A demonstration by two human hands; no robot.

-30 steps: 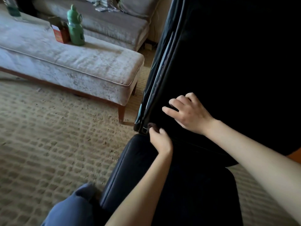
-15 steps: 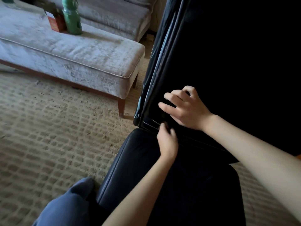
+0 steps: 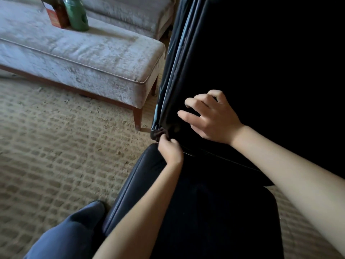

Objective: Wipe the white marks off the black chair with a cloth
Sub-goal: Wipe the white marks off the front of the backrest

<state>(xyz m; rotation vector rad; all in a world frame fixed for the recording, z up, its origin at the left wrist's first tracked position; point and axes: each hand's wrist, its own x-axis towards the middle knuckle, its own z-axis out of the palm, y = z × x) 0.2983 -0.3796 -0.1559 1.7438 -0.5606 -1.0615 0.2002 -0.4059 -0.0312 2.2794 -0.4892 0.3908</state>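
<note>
The black chair fills the right of the head view, its tall backrest (image 3: 261, 62) upright and its dark seat (image 3: 205, 212) below. Faint pale marks run along the backrest's left edge (image 3: 176, 71). My left hand (image 3: 169, 148) grips a small dark cloth (image 3: 158, 134) and holds it against the lower left corner of the backrest. My right hand (image 3: 211, 116) rests on the backrest just above that corner, fingers spread and slightly bent.
A grey upholstered bench (image 3: 89, 58) on wooden legs stands to the left, bearing a green bottle (image 3: 76, 15) and a red box (image 3: 56, 17). A sofa (image 3: 130, 10) lies behind it. Woven beige carpet (image 3: 56, 156) covers the floor. My blue-clad knee (image 3: 71, 234) is at bottom left.
My left hand has slid left along the backrest's bottom edge with the cloth, back to the corner. My right hand has stayed on the backrest. The camera has tilted down a little.
</note>
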